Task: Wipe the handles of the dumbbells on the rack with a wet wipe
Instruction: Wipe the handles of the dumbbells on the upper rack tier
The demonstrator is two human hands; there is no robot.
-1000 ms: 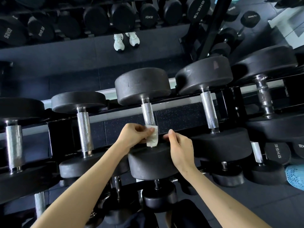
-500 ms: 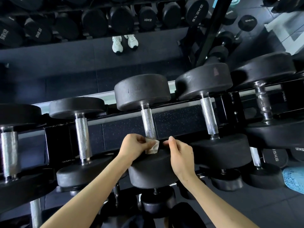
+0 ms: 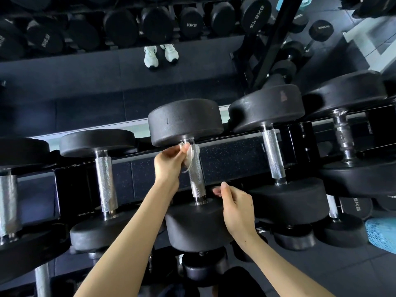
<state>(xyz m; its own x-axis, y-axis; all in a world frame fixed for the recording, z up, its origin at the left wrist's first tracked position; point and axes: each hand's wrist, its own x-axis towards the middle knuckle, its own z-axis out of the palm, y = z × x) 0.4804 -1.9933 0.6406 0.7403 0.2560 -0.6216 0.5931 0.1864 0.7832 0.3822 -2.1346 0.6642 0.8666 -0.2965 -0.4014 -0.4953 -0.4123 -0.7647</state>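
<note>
Pinching the wet wipe point(image 3: 191, 154) at the far end of the handle point(image 3: 197, 181), the left hand point(image 3: 169, 161) is wiping the middle dumbbell point(image 3: 184, 121); the right hand point(image 3: 236, 207) is resting nearer, loosely curled, empty. Next, likely dragging the wipe toward it.

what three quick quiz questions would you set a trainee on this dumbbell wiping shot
1. True or false: the right hand holds the wipe.
2. Where on the handle is the wipe? A far end, B middle, C near end.
3. Fill in: the shoes at the top of the view are ___.
Key: 1 false, the left hand pinches it; 2 A; 3 white.
</note>
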